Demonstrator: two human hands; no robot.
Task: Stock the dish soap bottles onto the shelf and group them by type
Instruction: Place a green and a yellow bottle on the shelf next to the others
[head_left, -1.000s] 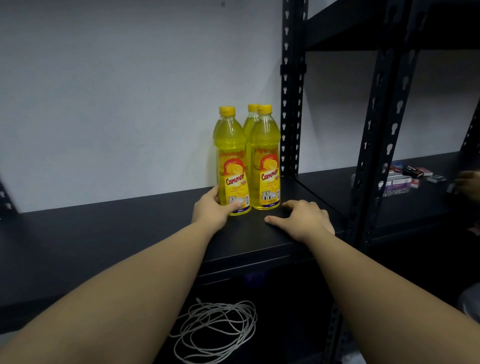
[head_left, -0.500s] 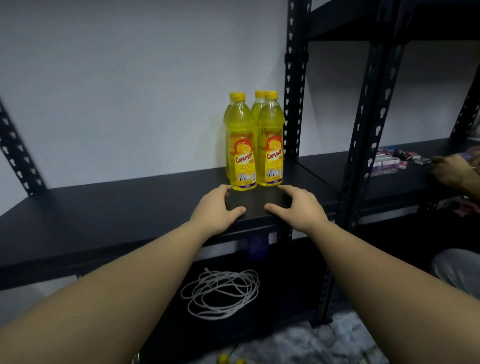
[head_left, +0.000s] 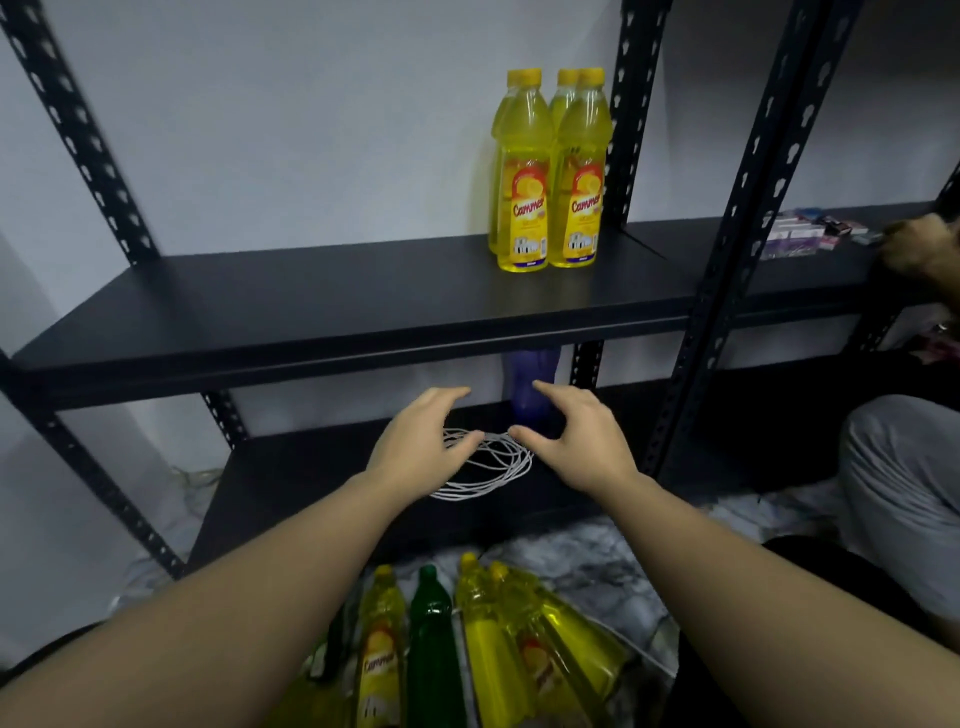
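Landmark = black shelf (head_left: 322, 306). Yellow soap bottles (head_left: 548, 171) stand upright, grouped at its back-right, touching each other. Left hand (head_left: 418, 441) and right hand (head_left: 574, 441) hang below shelf's front edge, both loose w/ fingers curled, empty, apart. Below shelf on floor: more yellow bottles (head_left: 498, 649) + green bottle (head_left: 434, 639), lying unstocked. White cable coil (head_left: 493, 467) on lower tier.
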